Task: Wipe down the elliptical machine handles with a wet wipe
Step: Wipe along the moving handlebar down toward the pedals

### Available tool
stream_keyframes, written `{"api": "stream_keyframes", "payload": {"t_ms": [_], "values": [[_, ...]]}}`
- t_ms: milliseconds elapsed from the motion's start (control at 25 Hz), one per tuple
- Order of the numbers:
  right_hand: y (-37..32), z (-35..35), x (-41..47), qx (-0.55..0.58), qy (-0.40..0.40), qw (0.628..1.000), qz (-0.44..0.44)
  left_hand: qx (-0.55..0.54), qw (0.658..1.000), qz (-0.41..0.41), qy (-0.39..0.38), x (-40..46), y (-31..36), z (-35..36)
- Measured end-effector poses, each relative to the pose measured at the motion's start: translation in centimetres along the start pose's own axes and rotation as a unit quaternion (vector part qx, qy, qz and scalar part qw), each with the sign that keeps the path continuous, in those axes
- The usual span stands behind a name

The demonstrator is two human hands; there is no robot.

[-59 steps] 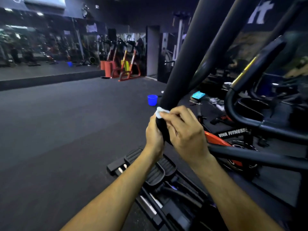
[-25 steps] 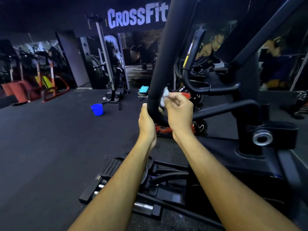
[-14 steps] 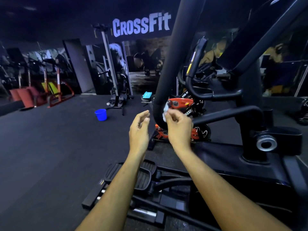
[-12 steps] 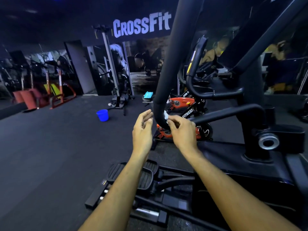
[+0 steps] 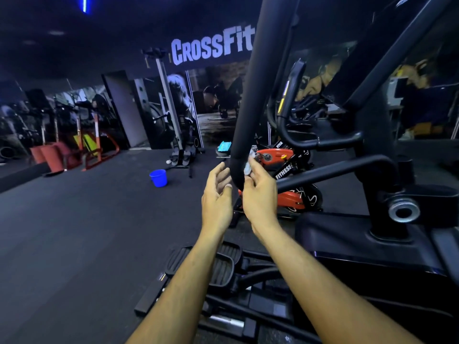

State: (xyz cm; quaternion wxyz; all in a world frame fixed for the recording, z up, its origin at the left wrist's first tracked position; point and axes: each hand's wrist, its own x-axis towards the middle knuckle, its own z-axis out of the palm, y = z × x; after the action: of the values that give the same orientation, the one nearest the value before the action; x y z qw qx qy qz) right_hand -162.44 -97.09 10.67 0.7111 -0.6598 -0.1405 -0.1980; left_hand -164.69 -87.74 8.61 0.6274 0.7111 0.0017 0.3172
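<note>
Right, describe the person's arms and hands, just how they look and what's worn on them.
Both forearms are bare as far as the picture shows: no sleeves in view. The left hand and right hand wear no gloves, and no watch, bracelet or ring shows on the wrists or on the fingers that can be seen. The lighting is dim and bluish, so finer marks cannot be made out.

Blue bucket (image 5: 158, 177) on floor near orange bike (image 5: 285, 180).

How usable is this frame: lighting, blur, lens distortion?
Head view: dim gym with a blue cast, and both forearms lit well; the wet wipe in the right hand is slightly soft; the wide lens bows the elliptical handle and stretches the frame edges; the open left hand is sharp.
</note>
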Motion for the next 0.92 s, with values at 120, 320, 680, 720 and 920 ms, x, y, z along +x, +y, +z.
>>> {"api": "stream_keyframes", "payload": {"t_ms": [120,320,680,720,920], "values": [[2.8,-2.4,0.3,-0.151,-0.001,0.983,-0.103,0.01,1.0,0.003,-0.007,-0.1,0.2,-0.2],[1.3,-4.9,1.4,-0.144,-0.044,0.977,-0.153,0.011,1.0,0.003,-0.008,-0.3,-0.4,-0.3],[1.2,-0.6,1.4,-0.26,-0.028,0.936,-0.235,0.021,0.999,0.03,0.025,-0.6,1.4,-0.3],[2.1,-0.7,1.2,-0.279,-0.043,0.932,-0.228,0.034,0.999,0.029,0.031,-0.7,1.1,-0.4],[2.9,-2.6,1.6,-0.249,-0.074,0.927,-0.27,0.066,0.997,0.025,0.042,-1.1,0.0,-0.9]]}}
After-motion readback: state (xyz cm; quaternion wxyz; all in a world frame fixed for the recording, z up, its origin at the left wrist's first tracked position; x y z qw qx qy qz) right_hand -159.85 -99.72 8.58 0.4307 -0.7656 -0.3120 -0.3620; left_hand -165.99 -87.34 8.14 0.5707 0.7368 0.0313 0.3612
